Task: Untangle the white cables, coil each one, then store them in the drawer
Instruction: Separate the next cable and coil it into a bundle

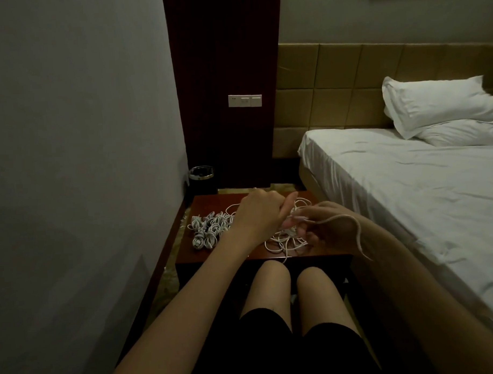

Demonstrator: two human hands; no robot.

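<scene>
**Cables half sorted on the bedside table**

Untangling is the step in hand. At the centre of the frame, on a low reddish-brown wooden table (209, 200), the left hand (257, 214) curls its fingers round a strand lifted from the loose tangle of thin white cables (283, 240). The right hand (329, 228), just right of it, pinches one white cable end (344, 218), which arcs over the wrist and trails toward the lower right. A heap of small coiled white cables (209, 228) lies left of the tangle, so a good share seems done. The next move likely calls for drawing this strand free without tightening knots, then winding it. No drawer is visible.
</scene>
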